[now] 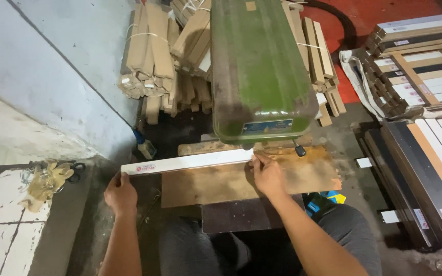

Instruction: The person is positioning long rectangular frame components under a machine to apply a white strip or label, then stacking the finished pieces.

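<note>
Here, both hands [121,193] on white strip [190,161].

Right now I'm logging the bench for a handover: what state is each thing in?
White strip: flat on the table, one end under the green machine.
Green machine: upright above the table.
Left hand: gripping the strip's end.
Right hand: pressing the strip.
Wood bundles: tied, stacked.

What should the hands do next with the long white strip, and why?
Probably slide the white strip a little further right, under the green machine. The left hand holds its outer end, the right hand presses near the machine's head, and the strip's right end already sits there on the wooden table.
</note>
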